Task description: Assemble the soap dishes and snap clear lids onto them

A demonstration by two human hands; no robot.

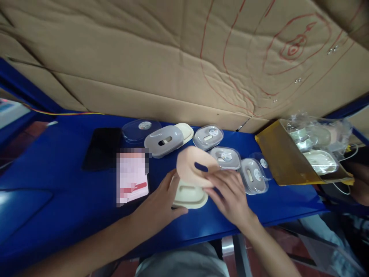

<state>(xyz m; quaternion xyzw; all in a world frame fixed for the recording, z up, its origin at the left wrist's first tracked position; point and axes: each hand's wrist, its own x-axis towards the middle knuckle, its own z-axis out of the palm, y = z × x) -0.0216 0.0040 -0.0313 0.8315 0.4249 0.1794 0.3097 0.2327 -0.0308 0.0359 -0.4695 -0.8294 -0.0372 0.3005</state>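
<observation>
Left hand: the left hand [163, 204] lies on the blue worktop [57, 184], fingers curled against the near-left side of a cream rounded-rectangular plastic base [190, 194] — it steadies the base rather than lifting it.
Right hand: the right hand [230, 194] reaches in from the right, its fingers pinching the edge of a peach-coloured soft pad with an oval hole [194, 165].
Pad: tilted up, held just above the cream base and partly covering its far side; blue shows through the hole.
Cream base: flat on the worktop near the front edge, between the two hands.
Behind: a row of clear and grey plastic lidded cases [164, 140] runs left to right along the back of the worktop, some bearing round white stickers; a second cream piece [186, 131] peeks out behind the grey one.
Left: a black flat phone-like slab [102, 148] and a pink blurred card [132, 175] lie beside each other.
Right: a yellow cardboard tray [276, 157] holds more parts in clear plastic bags [314, 138].
Backdrop: a creased cardboard sheet with red pen curves [173, 57].
</observation>
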